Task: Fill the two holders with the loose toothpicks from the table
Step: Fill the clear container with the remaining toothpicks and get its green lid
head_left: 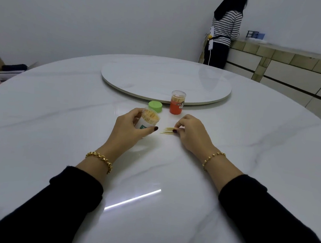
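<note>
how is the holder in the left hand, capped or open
Open. The holder in the left hand shows bare toothpick tips; a green lid lies apart on the table.

Holders: 2, open holder (146, 121) and orange holder (177, 102). Green lid (155, 106): 1. Loose toothpicks (167, 131): one small bunch, count not resolvable. Hands: 2, left hand (129, 126) and right hand (190, 133).
</note>
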Available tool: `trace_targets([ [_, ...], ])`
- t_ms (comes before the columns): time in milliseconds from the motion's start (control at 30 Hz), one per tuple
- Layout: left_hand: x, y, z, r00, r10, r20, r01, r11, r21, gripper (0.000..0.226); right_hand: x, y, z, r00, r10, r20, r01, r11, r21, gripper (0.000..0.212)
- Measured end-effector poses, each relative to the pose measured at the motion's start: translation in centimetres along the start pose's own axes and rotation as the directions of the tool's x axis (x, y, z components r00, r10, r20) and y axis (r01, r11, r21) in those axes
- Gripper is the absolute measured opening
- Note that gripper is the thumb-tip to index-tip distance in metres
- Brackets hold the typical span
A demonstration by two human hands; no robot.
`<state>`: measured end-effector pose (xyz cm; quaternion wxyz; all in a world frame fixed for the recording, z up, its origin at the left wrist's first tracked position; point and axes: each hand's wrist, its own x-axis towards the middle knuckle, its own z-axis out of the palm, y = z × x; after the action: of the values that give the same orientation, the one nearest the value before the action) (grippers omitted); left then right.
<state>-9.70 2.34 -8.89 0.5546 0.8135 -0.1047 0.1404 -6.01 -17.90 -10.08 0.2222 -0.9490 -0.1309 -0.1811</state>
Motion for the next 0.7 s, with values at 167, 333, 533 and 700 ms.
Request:
trace_targets([
  [167, -0.1, 0.2, 0.2, 1.0, 0.004, 0.019, -0.004, 1.0, 0.001, 0.043, 0.4, 0.2, -0.2, 0.993, -0.014, -0.118, 0.014, 1.0, -0.001, 0.014],
  [333, -0.2, 0.4, 0.3, 0.999, 0.017, 0.027, -0.018, 1.0, 0.01, 0.043, 0.2, -1.2, -1.4, 0.913, -0.185, -0.363, 0.24, 0.964, 0.113, 0.016],
  [533, -0.2, 0.4, 0.5, 0.997, 0.062, 0.036, -0.064, 0.996, 0.059, 0.047, 0.1, -2.5, -1.4, 0.834, -0.423, -0.355, 0.437, 0.898, -0.043, 0.016],
  [700, -0.4, 0.6, 0.9, 0.993, 0.103, 0.057, -0.106, 0.992, 0.065, 0.043, -0.4, -3.6, -1.4, 0.805, -0.492, -0.33, 0.498, 0.864, -0.075, 0.03],
])
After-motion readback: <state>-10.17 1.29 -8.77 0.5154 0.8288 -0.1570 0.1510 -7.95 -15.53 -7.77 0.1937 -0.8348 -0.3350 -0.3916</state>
